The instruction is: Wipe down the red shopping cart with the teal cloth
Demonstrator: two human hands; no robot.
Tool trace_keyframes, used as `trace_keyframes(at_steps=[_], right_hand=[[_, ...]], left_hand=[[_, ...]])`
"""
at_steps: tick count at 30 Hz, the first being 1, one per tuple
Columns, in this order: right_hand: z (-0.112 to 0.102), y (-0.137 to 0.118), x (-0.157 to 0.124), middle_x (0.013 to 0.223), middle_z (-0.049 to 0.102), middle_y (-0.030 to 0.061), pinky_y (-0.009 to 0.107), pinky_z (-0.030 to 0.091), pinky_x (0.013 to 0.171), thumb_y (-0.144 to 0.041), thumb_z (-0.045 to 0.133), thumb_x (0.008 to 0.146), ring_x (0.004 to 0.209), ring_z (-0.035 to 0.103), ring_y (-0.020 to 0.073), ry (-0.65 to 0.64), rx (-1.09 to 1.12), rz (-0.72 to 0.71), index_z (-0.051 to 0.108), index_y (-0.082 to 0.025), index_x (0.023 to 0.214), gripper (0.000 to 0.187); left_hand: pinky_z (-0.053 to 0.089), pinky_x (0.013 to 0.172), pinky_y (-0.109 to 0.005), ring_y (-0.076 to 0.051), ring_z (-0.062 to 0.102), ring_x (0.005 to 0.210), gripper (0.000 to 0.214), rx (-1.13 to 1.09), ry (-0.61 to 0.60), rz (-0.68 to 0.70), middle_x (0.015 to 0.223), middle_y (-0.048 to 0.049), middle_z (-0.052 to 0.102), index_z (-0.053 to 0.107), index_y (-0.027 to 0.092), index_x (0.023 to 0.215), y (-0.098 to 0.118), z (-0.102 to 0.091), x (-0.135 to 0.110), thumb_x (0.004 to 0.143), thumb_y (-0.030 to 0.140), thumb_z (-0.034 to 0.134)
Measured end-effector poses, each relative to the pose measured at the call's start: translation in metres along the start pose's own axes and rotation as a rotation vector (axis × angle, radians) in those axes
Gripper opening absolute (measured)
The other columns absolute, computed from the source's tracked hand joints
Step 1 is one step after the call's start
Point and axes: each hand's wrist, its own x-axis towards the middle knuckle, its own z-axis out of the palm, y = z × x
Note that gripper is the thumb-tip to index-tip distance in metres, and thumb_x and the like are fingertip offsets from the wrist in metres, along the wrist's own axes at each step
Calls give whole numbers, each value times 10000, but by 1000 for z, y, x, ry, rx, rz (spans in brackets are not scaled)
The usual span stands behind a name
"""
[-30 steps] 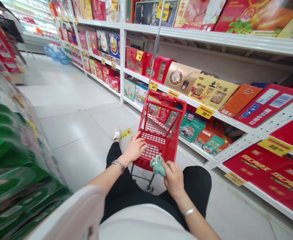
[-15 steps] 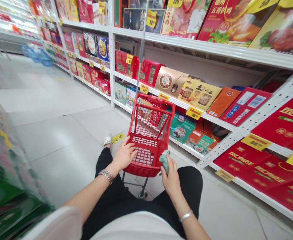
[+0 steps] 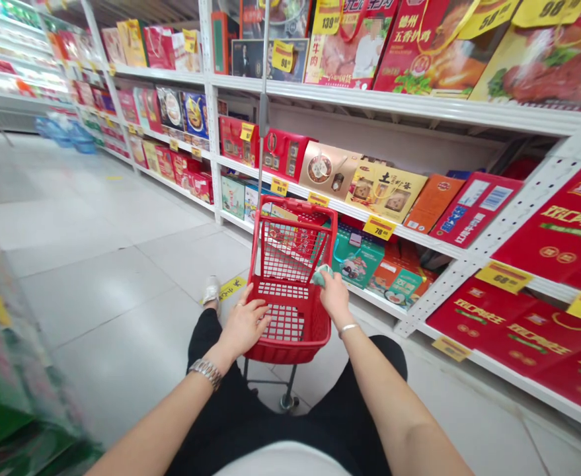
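Note:
Between my knees stands a red plastic shopping cart [image 3: 290,352] with a grid-patterned basket and a thin upright pole at its far left side. My left hand [image 3: 243,325] rests on the basket's left rim, fingers stretched out and apart, holding nothing. In my right hand [image 3: 334,297] a pale green cloth [image 3: 321,275] is bunched between closed fingers, pressed at the basket's right rim. A watch [image 3: 207,373] sits on my left wrist and a silver bracelet [image 3: 348,328] on my right.
White metal shelving [image 3: 404,99] with gift boxes and yellow price tags runs along the right and ahead. Red boxes [image 3: 558,225] stack at the right. Green packages [image 3: 2,423] are blurred at lower left. Tiled floor [image 3: 96,284] stretches to the left; blue water bottles [image 3: 67,134] stand farther off.
My right hand has moved forward along the cart's right rim with the cloth. My left hand stays on the left rim. The view has shifted slightly.

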Motion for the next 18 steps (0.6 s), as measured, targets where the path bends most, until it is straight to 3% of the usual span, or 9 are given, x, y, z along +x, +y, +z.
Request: trace_keyframes(at_steps=[7, 14, 16, 18], right_hand=[[-9, -6, -7, 1099, 565, 113, 301, 473, 728, -46, 512, 870, 782, 664, 188, -105, -15, 24, 679, -238, 1165, 390], [-21, -34, -35, 1151, 550, 113, 286, 477, 714, -127, 514, 893, 844, 664, 190, -171, 2, 31, 627, -228, 1182, 327], [-22, -44, -47, 1171, 543, 112, 298, 486, 737, -181, 518, 912, 871, 666, 201, -174, 23, 26, 602, -234, 1225, 328], [-21, -53, -57, 1174, 544, 108, 309, 494, 759, -228, 519, 930, 891, 669, 211, -165, 52, 22, 584, -244, 1259, 336]], left_hand=[[369, 1171, -627, -347, 380, 1462, 326, 18, 13, -9, 1261, -88, 718, 782, 263, 1056, -5, -1, -2, 933, 385, 506], [144, 1178, -743, -345, 387, 1460, 358, 173, -174, -183, 1485, -58, 561, 710, 287, 1215, -45, -34, 5, 937, 303, 486], [73, 1162, -776, -348, 378, 1466, 360, 237, -163, -236, 1482, -37, 565, 707, 304, 1207, -54, -44, 7, 927, 256, 487], [57, 1167, -766, -347, 397, 1455, 368, 301, -79, -269, 1455, -55, 592, 706, 281, 1205, -54, -49, 7, 938, 239, 457]])
